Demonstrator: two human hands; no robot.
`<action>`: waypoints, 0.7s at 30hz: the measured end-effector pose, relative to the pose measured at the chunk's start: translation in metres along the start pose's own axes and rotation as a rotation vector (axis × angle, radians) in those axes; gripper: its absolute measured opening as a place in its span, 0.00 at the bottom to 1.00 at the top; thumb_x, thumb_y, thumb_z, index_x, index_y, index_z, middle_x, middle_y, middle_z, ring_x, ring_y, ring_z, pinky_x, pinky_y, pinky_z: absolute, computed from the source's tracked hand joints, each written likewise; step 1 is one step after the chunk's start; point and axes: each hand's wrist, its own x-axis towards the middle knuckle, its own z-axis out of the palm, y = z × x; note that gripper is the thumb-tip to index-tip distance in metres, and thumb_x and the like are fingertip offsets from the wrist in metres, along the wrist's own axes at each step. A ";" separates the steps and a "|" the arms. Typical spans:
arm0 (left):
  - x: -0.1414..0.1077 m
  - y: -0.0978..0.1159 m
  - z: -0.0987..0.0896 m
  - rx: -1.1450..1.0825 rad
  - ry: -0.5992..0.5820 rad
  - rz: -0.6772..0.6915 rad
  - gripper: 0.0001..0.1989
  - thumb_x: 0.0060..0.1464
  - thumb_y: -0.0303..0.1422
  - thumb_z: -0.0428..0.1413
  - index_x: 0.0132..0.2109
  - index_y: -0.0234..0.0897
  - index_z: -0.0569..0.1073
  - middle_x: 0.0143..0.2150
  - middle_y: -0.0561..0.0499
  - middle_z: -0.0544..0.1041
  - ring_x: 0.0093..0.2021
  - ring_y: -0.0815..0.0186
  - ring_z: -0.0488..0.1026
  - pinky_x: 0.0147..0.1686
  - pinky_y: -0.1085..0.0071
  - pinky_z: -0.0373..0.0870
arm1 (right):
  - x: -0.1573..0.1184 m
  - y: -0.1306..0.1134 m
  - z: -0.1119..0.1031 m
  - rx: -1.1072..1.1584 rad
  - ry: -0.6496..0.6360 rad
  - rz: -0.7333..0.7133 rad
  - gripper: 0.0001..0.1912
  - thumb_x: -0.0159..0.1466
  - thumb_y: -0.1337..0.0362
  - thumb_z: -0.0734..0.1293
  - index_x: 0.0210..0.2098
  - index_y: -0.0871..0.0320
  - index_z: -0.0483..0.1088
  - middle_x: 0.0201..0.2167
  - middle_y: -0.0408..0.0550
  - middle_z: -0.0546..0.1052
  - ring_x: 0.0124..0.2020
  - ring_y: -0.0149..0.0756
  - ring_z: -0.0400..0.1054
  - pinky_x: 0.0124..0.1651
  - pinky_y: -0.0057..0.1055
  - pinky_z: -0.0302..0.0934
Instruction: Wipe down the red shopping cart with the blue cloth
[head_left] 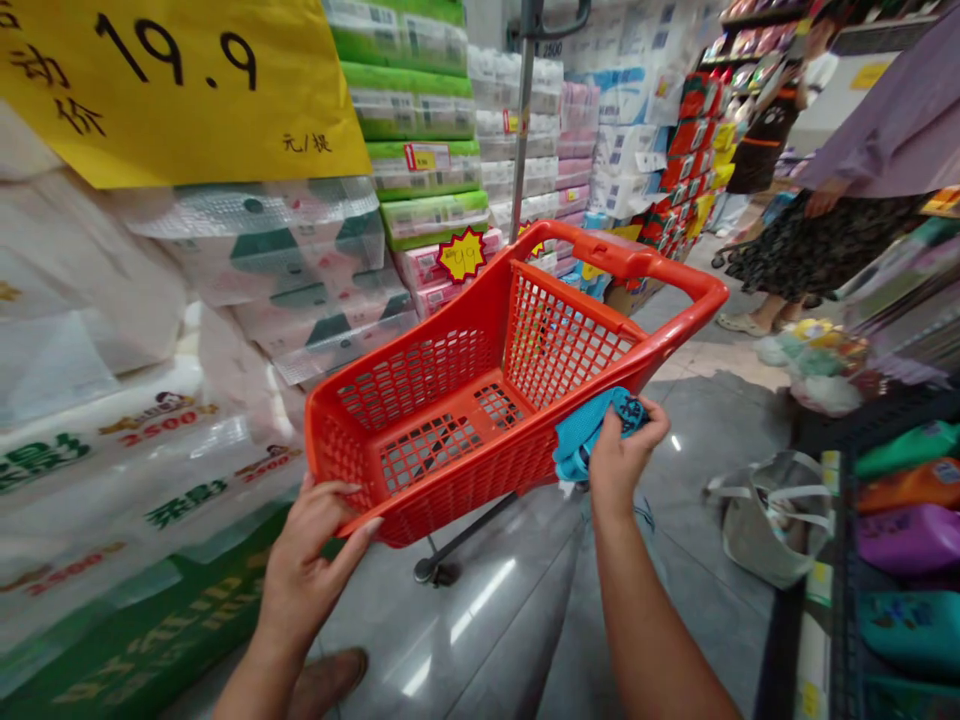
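Observation:
A red plastic shopping cart (450,500) stands before me, its basket holding nothing I can see. My left hand (315,535) grips the rim at the cart's near left corner, thumb outside and fingers over the edge. Beside the cart's right side, my right hand (626,450) pinches a bunched blue cloth (583,432) with a dark patterned part at the fingers. The cloth hangs against the red basket wall. The cart's handle (675,290) points away to the upper right.
Stacked tissue packs (300,270) line the left under a yellow price sign (225,90). On the right are a shelf of coloured bottles (907,540) and a grey tote bag (772,520) on the floor. A person in a dark skirt (795,245) and another in an apron (769,135) stand farther back.

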 end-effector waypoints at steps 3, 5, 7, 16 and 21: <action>0.002 0.004 0.000 -0.010 -0.013 -0.006 0.11 0.58 0.37 0.58 0.28 0.41 0.71 0.28 0.53 0.74 0.41 0.60 0.75 0.65 0.54 0.60 | -0.035 0.007 0.016 -0.054 -0.089 -0.162 0.34 0.67 0.52 0.63 0.66 0.62 0.52 0.65 0.68 0.58 0.68 0.50 0.52 0.67 0.56 0.50; 0.002 0.004 0.000 -0.005 -0.022 -0.002 0.10 0.58 0.37 0.58 0.29 0.41 0.71 0.27 0.53 0.74 0.41 0.60 0.75 0.65 0.54 0.59 | -0.051 0.013 0.019 -0.088 -0.190 -0.264 0.39 0.68 0.53 0.63 0.70 0.60 0.45 0.69 0.68 0.50 0.72 0.53 0.43 0.68 0.58 0.48; 0.003 0.003 0.000 0.004 -0.027 0.007 0.10 0.58 0.37 0.58 0.29 0.42 0.71 0.28 0.53 0.74 0.41 0.60 0.75 0.65 0.55 0.59 | -0.052 0.021 0.016 -0.126 -0.239 -0.309 0.35 0.69 0.56 0.60 0.71 0.58 0.46 0.70 0.67 0.48 0.72 0.53 0.43 0.67 0.58 0.51; 0.003 -0.002 0.003 -0.002 -0.013 0.056 0.10 0.59 0.36 0.58 0.29 0.42 0.69 0.29 0.53 0.74 0.41 0.61 0.74 0.66 0.58 0.58 | 0.013 0.024 0.011 -0.136 0.079 -0.291 0.17 0.67 0.56 0.63 0.52 0.58 0.65 0.47 0.56 0.69 0.55 0.48 0.62 0.62 0.59 0.55; 0.004 -0.006 0.001 0.003 -0.027 0.066 0.10 0.59 0.37 0.58 0.29 0.42 0.70 0.29 0.54 0.75 0.41 0.62 0.74 0.66 0.60 0.58 | -0.034 0.026 0.016 -0.106 -0.117 -0.382 0.15 0.66 0.62 0.62 0.52 0.56 0.67 0.47 0.55 0.71 0.53 0.44 0.65 0.59 0.50 0.61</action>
